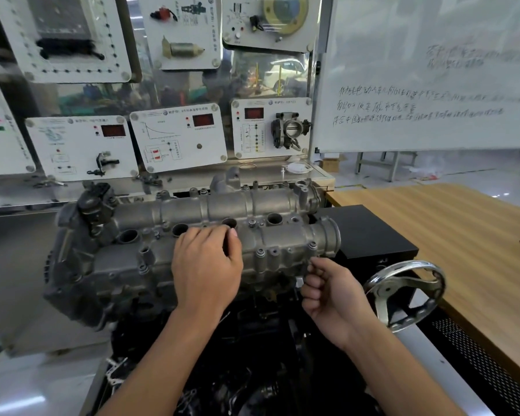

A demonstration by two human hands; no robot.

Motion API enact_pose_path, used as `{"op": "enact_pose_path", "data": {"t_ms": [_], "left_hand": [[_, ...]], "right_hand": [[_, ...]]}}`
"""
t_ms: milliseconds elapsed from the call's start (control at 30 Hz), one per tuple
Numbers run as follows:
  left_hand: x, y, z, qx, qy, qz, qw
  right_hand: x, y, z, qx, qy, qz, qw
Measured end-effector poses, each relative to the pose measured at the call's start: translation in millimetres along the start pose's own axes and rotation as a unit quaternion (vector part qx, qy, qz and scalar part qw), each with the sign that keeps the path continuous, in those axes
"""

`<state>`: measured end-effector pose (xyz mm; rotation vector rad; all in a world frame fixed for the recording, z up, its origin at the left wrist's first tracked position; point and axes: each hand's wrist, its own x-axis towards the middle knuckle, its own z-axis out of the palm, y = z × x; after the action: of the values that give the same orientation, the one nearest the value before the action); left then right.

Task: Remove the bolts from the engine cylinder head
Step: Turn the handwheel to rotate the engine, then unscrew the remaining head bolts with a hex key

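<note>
The grey cast engine cylinder head (132, 259) lies lengthwise across the stand in front of me. Several bolts stand in its bosses, such as one bolt (261, 253) on the front row and another bolt (312, 244) near the right end. My left hand (206, 268) rests on the middle of the head, thumb and fingers curled down as if pinching a bolt that the hand hides. My right hand (333, 292) hovers at the head's front right corner, fingers curled into a loose fist with thumb against forefinger. Nothing shows in it.
A chrome handwheel (403, 292) sticks out just right of my right hand, on a black box (370, 232). A wooden table (463, 235) runs along the right. Display panels with engine parts (177, 136) and a whiteboard (433, 85) stand behind the head.
</note>
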<state>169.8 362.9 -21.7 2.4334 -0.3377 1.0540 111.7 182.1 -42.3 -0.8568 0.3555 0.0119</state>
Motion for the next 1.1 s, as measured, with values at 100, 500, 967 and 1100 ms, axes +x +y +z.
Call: {"op": "enact_pose_path", "data": {"t_ms": [100,500,967,1100], "left_hand": [[0.8,6.7,-4.7,0.0,-0.047,-0.019,0.999],[-25.5,264.9,69.6,-0.334,-0.407,0.222,0.821],[-88.6,418.7,189.2,-0.067,-0.556,0.342,0.755],[-64.8,397.3,157.3,-0.025,-0.612,0.414,0.674]], "right_hand": [[-8.6,-6.2,-1.5,-0.017,-0.009,0.0,1.0],[-119.8,-171.1,-128.8,-0.484,0.233,-0.266,0.801],[-89.5,-202.3,-272.8,-0.576,0.435,-0.045,0.69],[-79.1,-204.0,-256.7,-0.596,0.437,-0.054,0.672]]}}
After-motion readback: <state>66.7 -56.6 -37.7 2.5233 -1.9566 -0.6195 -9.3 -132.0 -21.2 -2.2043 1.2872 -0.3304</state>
